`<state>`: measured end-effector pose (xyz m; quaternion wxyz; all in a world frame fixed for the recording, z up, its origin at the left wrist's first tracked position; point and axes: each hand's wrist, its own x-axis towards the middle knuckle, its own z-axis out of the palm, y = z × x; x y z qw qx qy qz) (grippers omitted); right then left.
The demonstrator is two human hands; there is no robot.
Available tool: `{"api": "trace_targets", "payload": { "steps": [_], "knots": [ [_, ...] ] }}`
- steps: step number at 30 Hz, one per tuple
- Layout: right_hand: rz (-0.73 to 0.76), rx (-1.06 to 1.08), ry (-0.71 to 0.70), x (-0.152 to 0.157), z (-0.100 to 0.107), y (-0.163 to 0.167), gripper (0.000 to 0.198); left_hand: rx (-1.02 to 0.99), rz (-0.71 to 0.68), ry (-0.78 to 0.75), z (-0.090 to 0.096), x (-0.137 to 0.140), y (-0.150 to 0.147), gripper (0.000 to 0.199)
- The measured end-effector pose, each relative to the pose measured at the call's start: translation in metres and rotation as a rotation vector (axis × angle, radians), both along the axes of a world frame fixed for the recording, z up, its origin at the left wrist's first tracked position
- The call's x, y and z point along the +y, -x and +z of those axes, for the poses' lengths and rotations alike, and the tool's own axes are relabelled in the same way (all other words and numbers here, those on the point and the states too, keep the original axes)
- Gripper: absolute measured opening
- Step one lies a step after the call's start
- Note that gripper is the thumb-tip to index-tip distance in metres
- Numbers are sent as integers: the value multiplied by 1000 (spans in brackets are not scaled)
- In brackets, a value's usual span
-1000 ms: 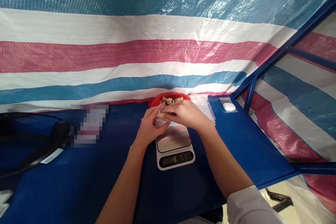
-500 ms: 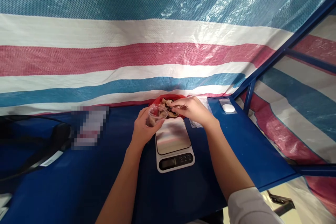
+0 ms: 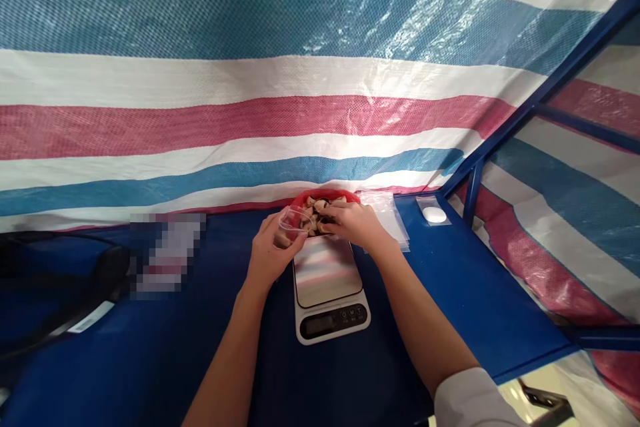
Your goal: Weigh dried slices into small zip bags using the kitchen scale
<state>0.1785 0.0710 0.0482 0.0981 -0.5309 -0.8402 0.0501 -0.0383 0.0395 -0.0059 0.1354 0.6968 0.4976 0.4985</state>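
Your left hand point(image 3: 265, 251) has its fingers and thumb curled round a clear cup point(image 3: 295, 220), clamped on its side, with the cup tipped a bit toward the pieces. Your right hand point(image 3: 360, 223) reaches into the red bag point(image 3: 301, 199), fingertips down among the pale, dark-edged pieces point(image 3: 316, 208); can't tell if they're pinching one or just touching. Bag sits at the back of the blue table point(image 3: 475, 293), just behind the scale point(image 3: 327, 273), with the cup by its left edge. Cup looks light, thin and smooth, so probably a bit slippery and easy to dent: hold it round the side below the rim, lightly, mouth clear. Pieces look dry, light, irregular, likely stiff and maybe crumbly; take them by the thicker edges with thumb and fingertips, no hard squeeze. Bag looks soft and floppy, offering little support. Clear bags point(image 3: 389, 217) lie just right of it.
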Motion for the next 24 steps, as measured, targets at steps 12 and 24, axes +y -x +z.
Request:
{"api": "trace_targets", "payload": {
  "steps": [12, 24],
  "knots": [
    [-30, 200, -9, 6, -12, -5, 29, 21, 3, -15, -8, 0, -1, 53],
    [77, 609, 24, 16, -28, -8, 30, 7, -2, -7, -7, -1, -1, 53]
  ]
}}
